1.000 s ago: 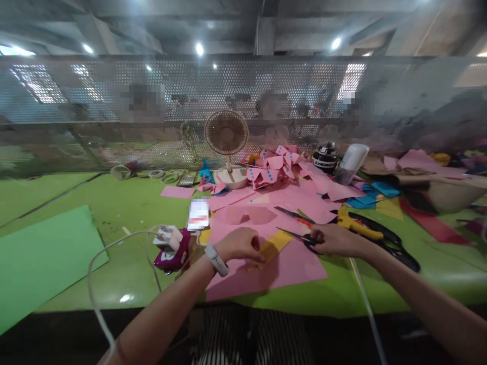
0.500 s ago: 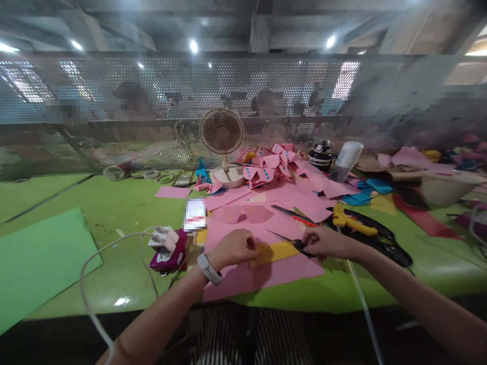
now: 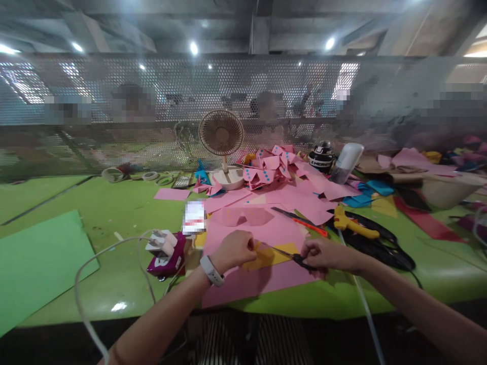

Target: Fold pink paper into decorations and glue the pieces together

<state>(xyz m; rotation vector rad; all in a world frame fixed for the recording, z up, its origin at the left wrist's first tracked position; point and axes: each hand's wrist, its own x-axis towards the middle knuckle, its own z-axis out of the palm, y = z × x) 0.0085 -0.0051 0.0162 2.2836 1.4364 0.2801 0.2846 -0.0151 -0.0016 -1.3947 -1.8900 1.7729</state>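
My left hand (image 3: pixel 235 250), with a white watch on the wrist, pinches the left end of a yellow paper piece (image 3: pixel 271 256). That piece lies over a large pink sheet (image 3: pixel 262 276) on the green table. My right hand (image 3: pixel 323 255) is closed around the handles of black scissors (image 3: pixel 291 256). Their blades point left, into the yellow paper, close to my left fingers.
A small fan (image 3: pixel 222 134) stands at the back beside a heap of folded pink paper (image 3: pixel 272 165). A yellow glue gun (image 3: pixel 352 223), another pair of scissors (image 3: pixel 300 218), a purple charger (image 3: pixel 167 253) with a white cable and a green sheet (image 3: pixel 34 263) lie around.
The scissors and my right hand have moved left, the blades now running into the yellow paper. My left hand keeps its pinch in nearly the same spot.
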